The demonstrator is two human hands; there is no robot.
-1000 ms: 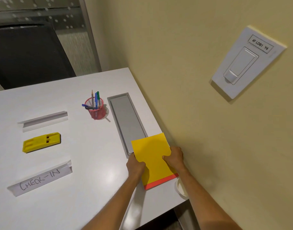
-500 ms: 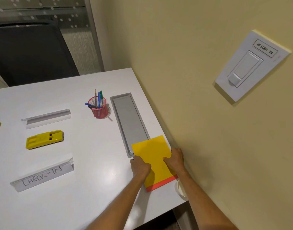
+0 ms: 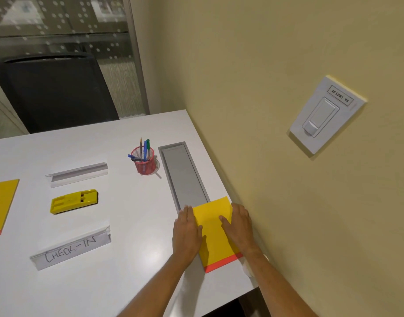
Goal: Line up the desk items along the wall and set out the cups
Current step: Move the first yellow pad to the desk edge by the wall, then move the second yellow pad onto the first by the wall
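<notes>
A yellow notepad (image 3: pixel 213 227) with an orange bottom edge lies flat on the white desk (image 3: pixel 127 259) close to the wall. My left hand (image 3: pixel 187 234) rests flat on its left edge, fingers extended. My right hand (image 3: pixel 238 225) lies flat on its right side, next to the wall. A white cup (image 3: pixel 248 268) is mostly hidden under my right forearm. A red mesh pen holder (image 3: pixel 146 162) with pens stands further back. A yellow stapler (image 3: pixel 74 201), a folded "CHECK-IN" sign (image 3: pixel 70 249) and a blank folded sign (image 3: pixel 78 173) lie to the left.
A grey recessed cable tray (image 3: pixel 185 177) runs along the desk just beyond the notepad. A second yellow pad (image 3: pixel 0 204) lies at the left border. A black chair (image 3: pixel 52 92) stands behind the desk. A light switch (image 3: pixel 324 115) is on the wall at right.
Both hands have flattened out on the notepad, which now lies flat and nearer the wall. The view has shifted a little to the left.
</notes>
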